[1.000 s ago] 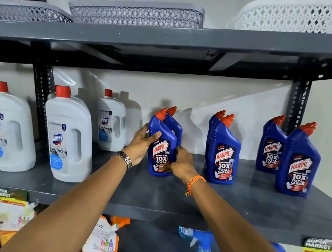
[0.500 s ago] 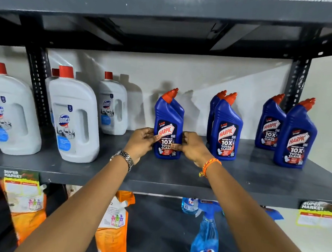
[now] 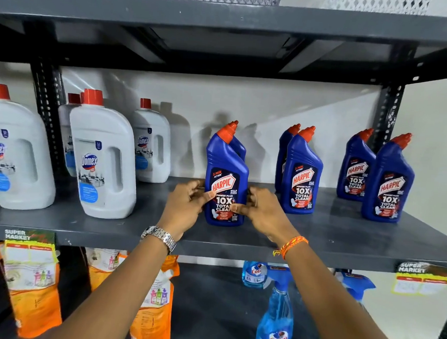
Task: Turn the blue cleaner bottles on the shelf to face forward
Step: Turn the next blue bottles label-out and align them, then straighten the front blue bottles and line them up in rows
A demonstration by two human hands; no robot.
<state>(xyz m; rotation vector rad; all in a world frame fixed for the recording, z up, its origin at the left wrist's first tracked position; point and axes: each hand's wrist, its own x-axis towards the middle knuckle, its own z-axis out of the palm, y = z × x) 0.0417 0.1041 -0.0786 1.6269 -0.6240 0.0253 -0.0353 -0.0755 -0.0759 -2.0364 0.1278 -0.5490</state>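
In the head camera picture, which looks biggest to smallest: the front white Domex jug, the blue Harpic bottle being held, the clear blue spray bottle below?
1. Front white plastic Domex jug with red cap.
2-3. Held blue Harpic bottle and clear blue spray bottle look alike; the spray bottle is cut off and nearer, so unsure.

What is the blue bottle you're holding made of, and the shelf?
The blue bottle looks like glossy moulded plastic: smooth curves, soft shine, printed label. The shelf seems to be dull grey painted metal, judging by its flat sheet and punched upright; I can't be sure.
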